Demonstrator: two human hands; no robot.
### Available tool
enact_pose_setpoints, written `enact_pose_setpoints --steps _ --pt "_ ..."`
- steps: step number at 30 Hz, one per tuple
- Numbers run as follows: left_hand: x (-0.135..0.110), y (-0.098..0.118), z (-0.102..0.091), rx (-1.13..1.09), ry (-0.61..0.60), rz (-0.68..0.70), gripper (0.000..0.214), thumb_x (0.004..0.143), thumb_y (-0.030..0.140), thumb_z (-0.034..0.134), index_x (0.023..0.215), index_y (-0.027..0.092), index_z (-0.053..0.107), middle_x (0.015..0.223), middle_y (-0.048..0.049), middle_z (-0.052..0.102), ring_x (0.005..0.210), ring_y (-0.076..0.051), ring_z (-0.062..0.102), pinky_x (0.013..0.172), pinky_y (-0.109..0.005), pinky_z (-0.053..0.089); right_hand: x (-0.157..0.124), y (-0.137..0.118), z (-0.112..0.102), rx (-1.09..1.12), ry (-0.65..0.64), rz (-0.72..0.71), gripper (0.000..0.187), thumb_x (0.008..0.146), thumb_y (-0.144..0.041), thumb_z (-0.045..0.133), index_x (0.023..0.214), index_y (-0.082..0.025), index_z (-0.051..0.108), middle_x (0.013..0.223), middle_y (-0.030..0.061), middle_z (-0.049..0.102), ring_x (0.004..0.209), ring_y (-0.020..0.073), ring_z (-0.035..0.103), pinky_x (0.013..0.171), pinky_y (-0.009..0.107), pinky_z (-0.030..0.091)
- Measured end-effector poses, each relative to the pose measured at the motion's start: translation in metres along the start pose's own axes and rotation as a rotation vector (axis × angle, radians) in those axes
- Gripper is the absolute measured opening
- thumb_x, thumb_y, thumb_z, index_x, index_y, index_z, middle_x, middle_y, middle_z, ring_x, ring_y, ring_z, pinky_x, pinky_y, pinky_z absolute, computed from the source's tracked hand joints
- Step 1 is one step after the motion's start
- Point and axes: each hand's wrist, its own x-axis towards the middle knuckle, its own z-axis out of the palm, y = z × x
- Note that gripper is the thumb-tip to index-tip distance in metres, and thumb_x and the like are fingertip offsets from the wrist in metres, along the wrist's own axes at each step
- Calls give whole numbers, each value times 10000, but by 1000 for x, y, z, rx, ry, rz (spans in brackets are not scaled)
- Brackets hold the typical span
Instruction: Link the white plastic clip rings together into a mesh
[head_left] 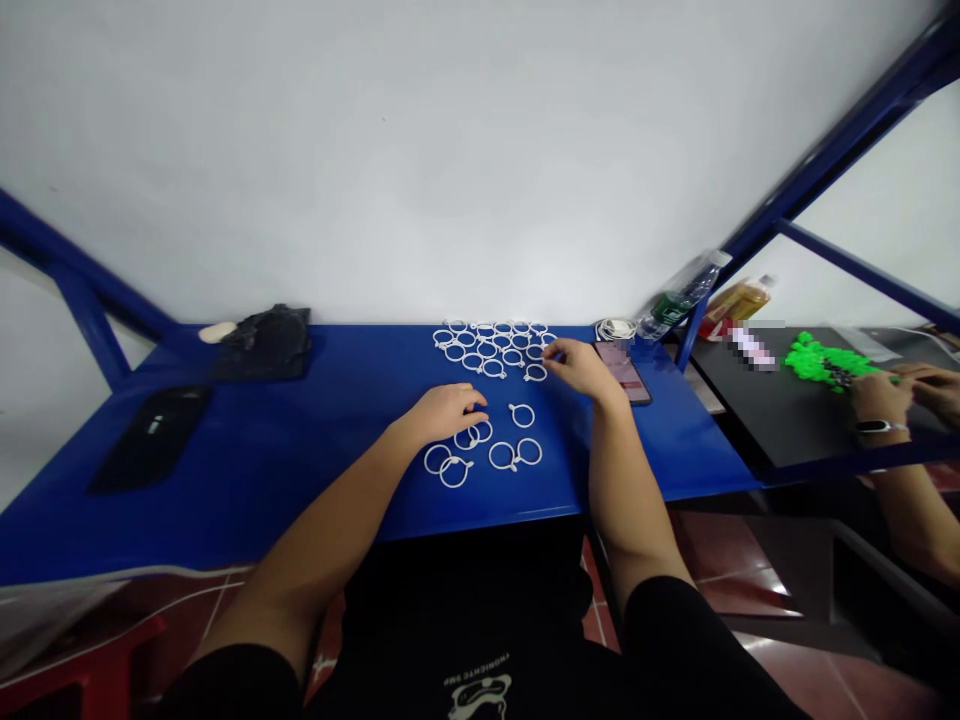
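White plastic rings with small eyelets, like curtain rings, lie on the blue table (360, 400). Several form close rows by the wall, one of them a ring (493, 376) in the front row. Nearer me are a few loose ones, including a ring (454, 486) that overlaps its neighbour. My left hand (442, 412) hovers over the loose group, fingers curved and thumb apart, partly covering a ring (487, 424). At the right end of the rows, my right hand (577, 366) has its fingertips pinched at the edge of a ring (535, 352).
A phone (624, 372), a coiled white cable (615, 329) and a leaning bottle (679, 300) are at right. To the left lie a black bag (270, 342) and a dark flat object (142, 440). A co-worker's hands (885, 395) handle green pieces (825, 358) on the neighbouring table.
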Motion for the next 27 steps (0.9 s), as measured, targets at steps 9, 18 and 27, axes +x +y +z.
enact_pose_setpoints --steps 9,18,27 --pt "-2 4 -6 -38 26 -2 373 861 557 814 1105 275 793 927 -16 730 779 -184 693 717 -305 515 2 -13 8 -22 54 -33 211 907 -245 729 1106 -218 793 1112 87 809 931 235 725 846 331 532" --pt "-1 13 -9 -23 -36 -38 224 883 454 801 998 261 789 916 -28 723 833 -211 692 726 -309 491 3 -27 19 -206 -129 119 183 924 -385 730 843 -222 754 894 87 793 773 231 672 671 312 432" --pt "1 16 -13 7 -111 -113 243 972 447 664 1012 242 789 857 -35 749 788 -216 701 729 -310 476 0 -40 18 -36 213 59 298 985 -460 624 854 -217 736 863 45 784 767 202 682 677 290 435"
